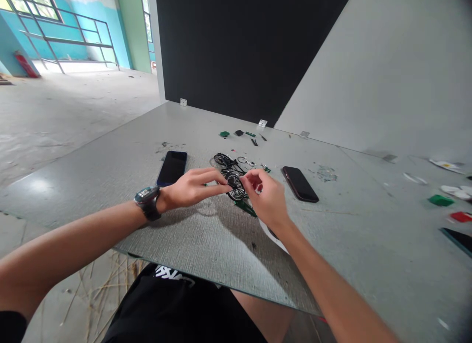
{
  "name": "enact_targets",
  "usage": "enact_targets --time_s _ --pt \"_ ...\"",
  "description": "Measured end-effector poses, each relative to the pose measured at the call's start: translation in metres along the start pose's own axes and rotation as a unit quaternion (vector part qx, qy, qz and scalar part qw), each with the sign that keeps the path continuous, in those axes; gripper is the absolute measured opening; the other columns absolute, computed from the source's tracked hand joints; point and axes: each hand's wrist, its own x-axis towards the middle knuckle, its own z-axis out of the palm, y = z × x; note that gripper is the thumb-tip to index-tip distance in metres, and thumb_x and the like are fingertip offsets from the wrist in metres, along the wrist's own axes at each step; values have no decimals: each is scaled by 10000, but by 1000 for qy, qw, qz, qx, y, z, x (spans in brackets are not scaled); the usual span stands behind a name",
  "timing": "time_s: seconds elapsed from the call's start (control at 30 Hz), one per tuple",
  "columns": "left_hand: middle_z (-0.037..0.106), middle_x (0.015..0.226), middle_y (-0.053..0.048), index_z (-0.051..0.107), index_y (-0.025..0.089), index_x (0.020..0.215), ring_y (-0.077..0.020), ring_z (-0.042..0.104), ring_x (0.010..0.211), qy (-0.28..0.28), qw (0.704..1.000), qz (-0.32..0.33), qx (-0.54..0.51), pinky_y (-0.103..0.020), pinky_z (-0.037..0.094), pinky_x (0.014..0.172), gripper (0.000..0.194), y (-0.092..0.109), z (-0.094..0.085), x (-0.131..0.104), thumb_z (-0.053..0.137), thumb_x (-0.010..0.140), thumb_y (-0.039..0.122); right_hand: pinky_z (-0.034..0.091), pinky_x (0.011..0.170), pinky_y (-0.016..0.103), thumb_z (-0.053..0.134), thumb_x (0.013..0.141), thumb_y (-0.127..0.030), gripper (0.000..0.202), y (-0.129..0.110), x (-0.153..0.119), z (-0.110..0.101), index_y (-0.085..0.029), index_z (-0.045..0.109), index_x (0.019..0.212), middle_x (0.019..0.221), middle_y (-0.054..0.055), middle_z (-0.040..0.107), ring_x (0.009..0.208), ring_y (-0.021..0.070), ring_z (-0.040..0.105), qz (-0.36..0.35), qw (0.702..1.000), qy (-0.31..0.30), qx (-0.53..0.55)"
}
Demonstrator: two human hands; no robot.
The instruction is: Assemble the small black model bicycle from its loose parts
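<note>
Two hands, left and right, pinch one small spoked wheel above the bench, between two dark phones (no readable brand on either). White lettering, partly cut off, marks black clothing beyond the near edge.

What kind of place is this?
Looks like an unfinished or run-down room, maybe mid-renovation, though I can't say what the building is for. Signs: dusty, bare-looking floor, patchy blue-and-white wall, and a plain metal frame standing by it.
</note>
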Motion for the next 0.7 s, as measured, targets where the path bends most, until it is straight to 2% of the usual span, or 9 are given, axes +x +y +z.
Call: enact_targets --time_s 0.1,0.2,0.33,0.4,0.47,0.53,0.63,0.7 --pt "717 953 -73 648 163 1077 -176 691 884 -24 997 58 49 -301 594 745 129 2 -2 3 550 1003 122 439 662 318 543 986 -534 362 -5 0 1 -218 654 847 718 14 662 651 170 580 20 999 -19 23" --pt "714 922 -61 653 170 1061 -179 693 855 -29 990 107 86 -296 594 704 125 3 1 3 579 977 114 434 635 309 641 919 -540 339 -7 0 3 -208 682 864 770 26 694 672 171 591 40 996 -50 69" --pt "700 877 -42 679 204 980 -177 694 834 -29 984 148 90 -286 595 710 127 4 9 0 592 957 114 431 594 298 687 878 -486 295 -7 1 7 -192 686 856 776 34 695 671 172 592 79 982 -92 143" --pt "697 870 -33 682 224 970 -171 688 824 -46 986 142 80 -285 592 721 154 5 12 -1 568 970 121 428 587 294 675 884 -481 296 -6 2 8 -187 677 847 769 35 685 671 172 586 86 977 -114 161" --pt "702 933 -46 677 234 1054 -181 686 861 -61 992 96 46 -307 593 752 157 6 14 -1 562 987 152 417 569 286 648 903 -505 324 -3 2 8 -185 661 855 755 29 666 652 163 566 85 975 -119 165" --pt "693 1037 -82 647 231 1180 -209 677 928 -49 998 26 -9 -354 594 807 209 6 17 0 626 982 297 408 548 278 622 921 -540 357 -2 1 7 -187 640 869 740 21 642 627 152 540 74 977 -113 164" --pt "654 1137 -131 586 205 1291 -246 651 1008 17 987 -112 -117 -410 586 878 625 4 21 0 727 831 605 414 543 280 602 942 -547 356 -3 0 6 -199 620 869 732 17 621 616 151 523 43 983 -97 146" --pt "631 1189 -156 568 191 1307 -262 636 1069 39 957 -198 -207 -411 583 887 723 1 24 -2 712 795 681 432 568 287 596 958 -509 314 -5 -1 5 -207 619 875 755 24 632 642 160 544 23 988 -85 129"
